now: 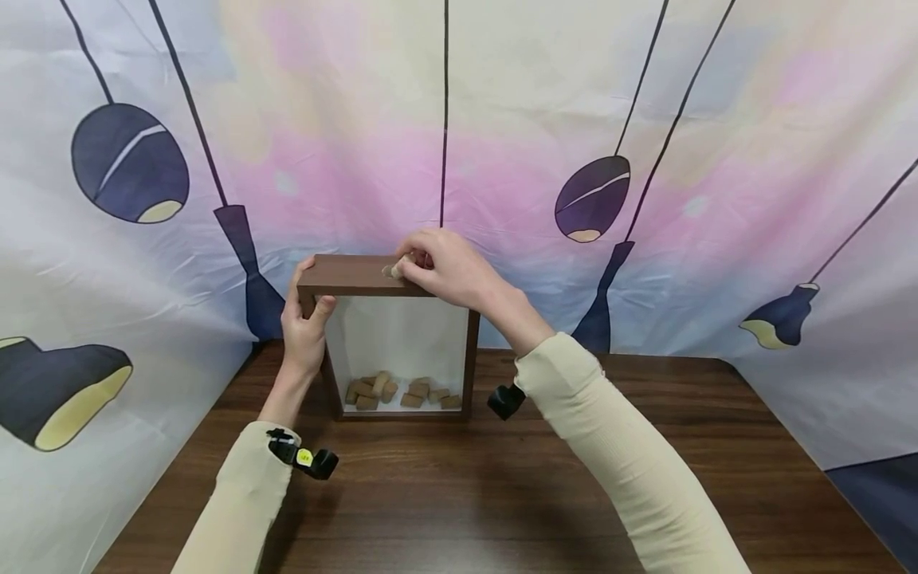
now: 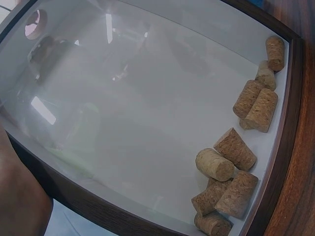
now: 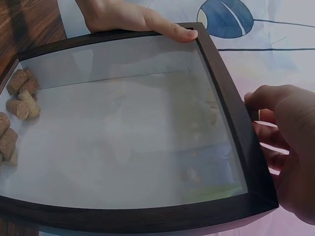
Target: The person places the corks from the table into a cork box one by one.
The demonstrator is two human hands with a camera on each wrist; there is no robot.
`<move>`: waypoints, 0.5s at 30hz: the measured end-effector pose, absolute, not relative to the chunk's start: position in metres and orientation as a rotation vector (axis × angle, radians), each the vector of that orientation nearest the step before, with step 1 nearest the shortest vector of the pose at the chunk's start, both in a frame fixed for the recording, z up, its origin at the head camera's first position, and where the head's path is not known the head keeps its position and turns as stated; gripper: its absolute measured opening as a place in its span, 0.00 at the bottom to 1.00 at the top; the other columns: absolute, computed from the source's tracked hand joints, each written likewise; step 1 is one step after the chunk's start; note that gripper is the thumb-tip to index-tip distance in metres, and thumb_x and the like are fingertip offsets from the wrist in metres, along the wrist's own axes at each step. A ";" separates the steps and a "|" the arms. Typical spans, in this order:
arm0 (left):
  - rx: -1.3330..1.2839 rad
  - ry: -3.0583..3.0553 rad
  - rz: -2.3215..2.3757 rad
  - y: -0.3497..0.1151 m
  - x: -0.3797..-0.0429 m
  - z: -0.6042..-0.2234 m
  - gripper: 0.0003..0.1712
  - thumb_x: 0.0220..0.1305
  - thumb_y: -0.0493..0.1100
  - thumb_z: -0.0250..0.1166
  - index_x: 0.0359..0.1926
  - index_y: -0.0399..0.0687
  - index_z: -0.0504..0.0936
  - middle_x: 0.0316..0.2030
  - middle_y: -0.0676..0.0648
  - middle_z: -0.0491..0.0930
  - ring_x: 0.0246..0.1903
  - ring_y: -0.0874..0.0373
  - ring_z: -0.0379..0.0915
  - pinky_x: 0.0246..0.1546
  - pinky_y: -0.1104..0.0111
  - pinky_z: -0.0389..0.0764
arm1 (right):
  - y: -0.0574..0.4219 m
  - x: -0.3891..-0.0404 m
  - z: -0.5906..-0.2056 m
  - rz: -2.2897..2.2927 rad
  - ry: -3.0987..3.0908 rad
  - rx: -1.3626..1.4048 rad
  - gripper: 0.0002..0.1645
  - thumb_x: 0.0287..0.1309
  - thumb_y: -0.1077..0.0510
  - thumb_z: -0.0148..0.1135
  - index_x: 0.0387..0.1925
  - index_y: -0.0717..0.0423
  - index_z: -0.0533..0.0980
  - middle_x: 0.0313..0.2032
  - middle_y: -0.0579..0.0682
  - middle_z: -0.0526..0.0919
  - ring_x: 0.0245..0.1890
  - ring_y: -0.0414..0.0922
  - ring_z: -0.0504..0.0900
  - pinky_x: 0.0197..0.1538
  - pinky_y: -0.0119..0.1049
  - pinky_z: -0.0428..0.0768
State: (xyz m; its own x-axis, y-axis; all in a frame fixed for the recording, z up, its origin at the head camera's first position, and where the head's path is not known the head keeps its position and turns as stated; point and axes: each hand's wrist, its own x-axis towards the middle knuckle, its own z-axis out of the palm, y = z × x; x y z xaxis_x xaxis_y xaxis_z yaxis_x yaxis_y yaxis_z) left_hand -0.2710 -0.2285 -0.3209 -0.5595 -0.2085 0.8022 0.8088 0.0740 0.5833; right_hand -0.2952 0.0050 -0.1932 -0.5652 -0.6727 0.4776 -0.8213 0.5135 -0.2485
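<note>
A dark brown shadow box frame (image 1: 351, 271) with a clear front stands upright on the table. My left hand (image 1: 304, 331) grips its upper left corner, thumb on the front edge (image 3: 189, 35). Above the top edge, my right hand (image 1: 459, 271) pinches a pale cork (image 1: 398, 268) between thumb and fingertips, right at the hole in the top. From inside, the left wrist view shows that round hole (image 2: 36, 24). Several corks (image 2: 215, 165) lie in two loose heaps along the box's bottom. In the right wrist view, my fingers largely hide the held cork.
The dark wooden table (image 1: 402, 494) extends in front of the box and to both sides. Close behind it hangs a cloth backdrop (image 1: 502, 104) printed with lamps. A small black camera is strapped to each wrist (image 1: 304, 458).
</note>
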 end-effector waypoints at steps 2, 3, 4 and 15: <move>-0.620 -1.551 -1.603 -0.228 -0.271 -0.320 0.40 0.66 0.53 0.67 0.73 0.42 0.64 0.58 0.58 0.73 0.55 0.64 0.69 0.57 0.73 0.66 | 0.005 -0.296 -0.194 0.654 -2.457 1.240 0.13 0.71 0.51 0.58 0.49 0.51 0.82 0.38 0.44 0.81 0.34 0.41 0.74 0.41 0.34 0.73; -0.623 -1.552 -1.602 -0.229 -0.271 -0.320 0.40 0.66 0.53 0.67 0.73 0.42 0.64 0.59 0.58 0.73 0.55 0.64 0.69 0.56 0.73 0.66 | 0.005 -0.296 -0.194 0.658 -2.463 1.239 0.14 0.71 0.51 0.58 0.50 0.52 0.82 0.38 0.44 0.81 0.34 0.41 0.74 0.40 0.35 0.73; -0.625 -1.550 -1.605 -0.228 -0.270 -0.319 0.40 0.66 0.52 0.67 0.73 0.42 0.64 0.59 0.57 0.73 0.55 0.64 0.69 0.57 0.73 0.66 | 0.005 -0.296 -0.194 0.660 -2.464 1.238 0.14 0.71 0.51 0.58 0.50 0.52 0.82 0.39 0.45 0.82 0.34 0.41 0.74 0.41 0.35 0.73; -0.600 -1.573 -1.591 -0.238 -0.287 -0.333 0.38 0.67 0.52 0.67 0.73 0.48 0.64 0.62 0.55 0.71 0.56 0.62 0.68 0.56 0.74 0.66 | 0.016 -0.297 -0.198 0.708 -2.425 1.221 0.16 0.71 0.53 0.57 0.54 0.54 0.80 0.39 0.47 0.80 0.38 0.42 0.75 0.47 0.36 0.74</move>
State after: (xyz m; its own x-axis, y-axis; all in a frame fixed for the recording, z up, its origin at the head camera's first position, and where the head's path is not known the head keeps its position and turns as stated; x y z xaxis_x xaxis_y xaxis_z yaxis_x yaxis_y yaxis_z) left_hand -0.2870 -0.2379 -0.3326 -0.5658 -0.2094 0.7975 0.7999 0.0955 0.5925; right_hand -0.2966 0.0158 -0.1985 -0.5762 -0.6480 0.4981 -0.8142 0.5081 -0.2808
